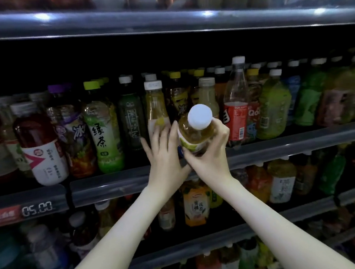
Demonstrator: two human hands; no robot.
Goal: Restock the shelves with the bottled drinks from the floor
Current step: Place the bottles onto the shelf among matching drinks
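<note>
My right hand (pixel 208 153) grips a yellow tea bottle with a white cap (pixel 197 128), tilted toward me in front of the middle shelf (pixel 282 148). My left hand (pixel 165 155) reaches to the shelf with fingers spread, its fingertips against the lower part of a pale yellow bottle with a white cap (pixel 155 106) that stands upright in the front row. That bottle's lower half is hidden behind my left hand. The two hands touch near the shelf's front rail.
The middle shelf is packed with upright bottles: a green tea bottle (pixel 103 130), a red drink (pixel 37 143), a tall clear bottle with a red label (pixel 235 107). Shelves above (pixel 183 23) and below (pixel 267 221) hold more drinks. A price tag (pixel 21 212) reads 05.00.
</note>
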